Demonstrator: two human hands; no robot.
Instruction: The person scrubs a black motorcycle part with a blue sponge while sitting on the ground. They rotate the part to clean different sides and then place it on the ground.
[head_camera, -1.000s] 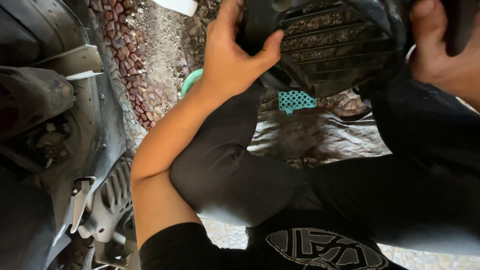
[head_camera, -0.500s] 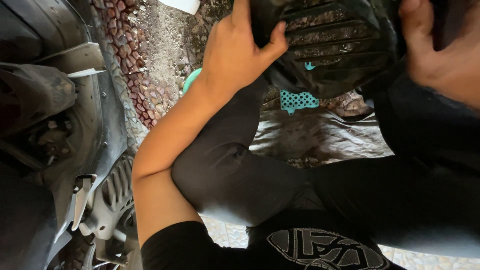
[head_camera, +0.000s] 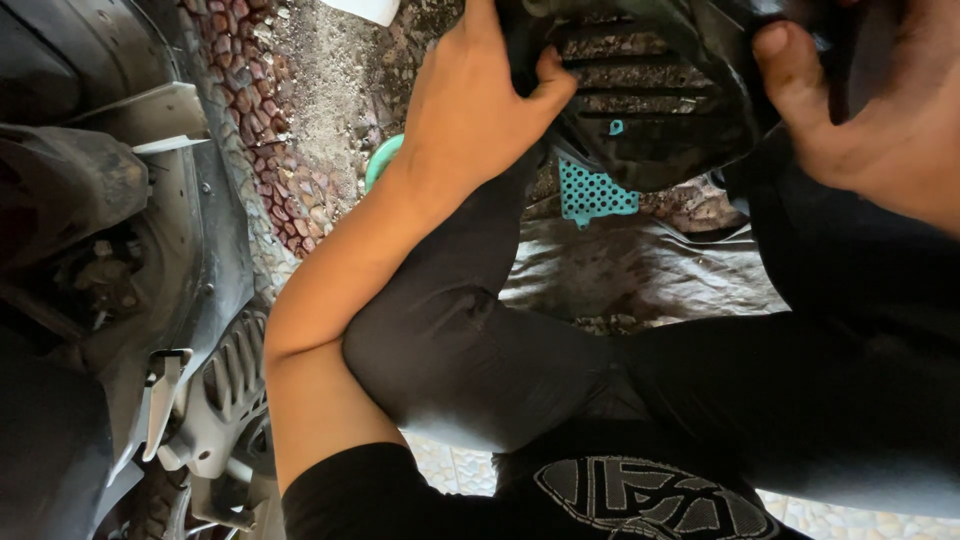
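My left hand (head_camera: 480, 110) grips the left edge of a black, dusty plastic panel with slatted ribs (head_camera: 650, 110), held up at the top of the head view. My right hand (head_camera: 870, 120) holds the panel's right side, thumb pressed on its face. My bent legs in dark trousers (head_camera: 480, 350) fill the middle below the panel. A small teal perforated piece (head_camera: 592, 195) shows just under the panel's lower edge.
A motor scooter's dark bodywork and engine parts (head_camera: 110, 280) stand along the left. The ground is pebbled paving (head_camera: 300, 130) with a grey sheet (head_camera: 640, 270) spread on it. A teal round object (head_camera: 380, 160) peeks out behind my left wrist.
The panel and both hands have shifted slightly, with the panel tilting and my right thumb now lying further onto its face. The view has moved a little closer.
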